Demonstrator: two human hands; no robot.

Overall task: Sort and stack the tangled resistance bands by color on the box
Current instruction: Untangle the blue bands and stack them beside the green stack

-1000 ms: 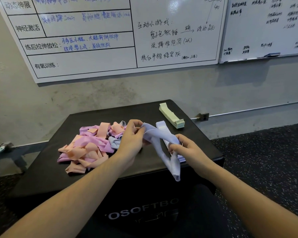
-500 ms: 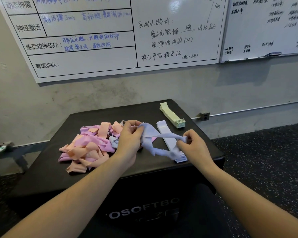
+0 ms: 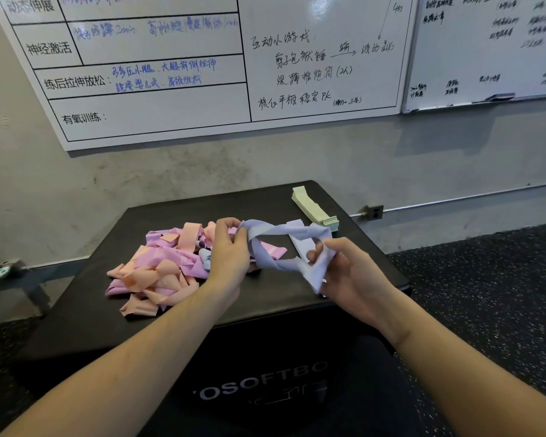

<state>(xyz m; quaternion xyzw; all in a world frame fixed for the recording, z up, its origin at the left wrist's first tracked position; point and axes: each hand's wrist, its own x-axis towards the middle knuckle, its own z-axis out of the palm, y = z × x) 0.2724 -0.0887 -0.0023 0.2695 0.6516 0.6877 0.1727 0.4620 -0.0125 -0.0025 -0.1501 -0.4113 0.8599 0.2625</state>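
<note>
Overhead, whiteboards [image 3: 202,74]; below, black box [image 3: 265,298].

One head-worn camera looks forward and down, close over the box [image 3: 177,313] (wide-angle).

Two whiteboards [image 3: 171,74] [image 3: 486,48] on concrete wall, wall outlet [image 3: 375,212], speckled dark floor [image 3: 492,294].

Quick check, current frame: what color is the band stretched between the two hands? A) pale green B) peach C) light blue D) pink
C: the light blue band spans from the left hand to the right hand, both gripping it, while the pale green stack lies apart at the box's far right corner.
</note>
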